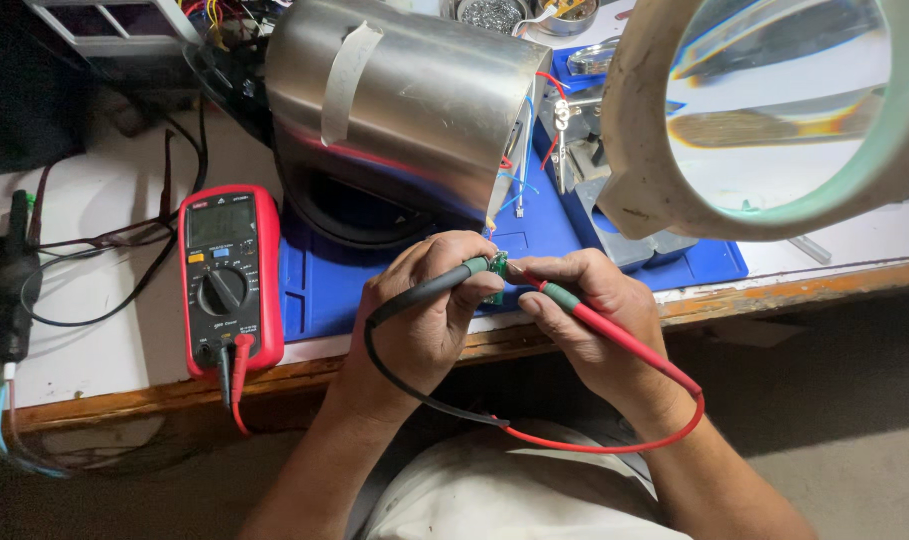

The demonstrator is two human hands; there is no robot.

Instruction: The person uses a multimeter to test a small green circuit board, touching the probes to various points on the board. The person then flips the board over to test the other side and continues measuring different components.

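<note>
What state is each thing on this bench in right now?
Multimeter: lying flat, both leads plugged in, display unreadable.
Black probe: gripped in left hand, tip on small green board.
Red probe: gripped in right hand.
Magnifier lens: raised above bench.

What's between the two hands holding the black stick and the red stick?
In the head view, a small green circuit board sits between the left hand and right hand, both probe tips meeting on it.
</note>
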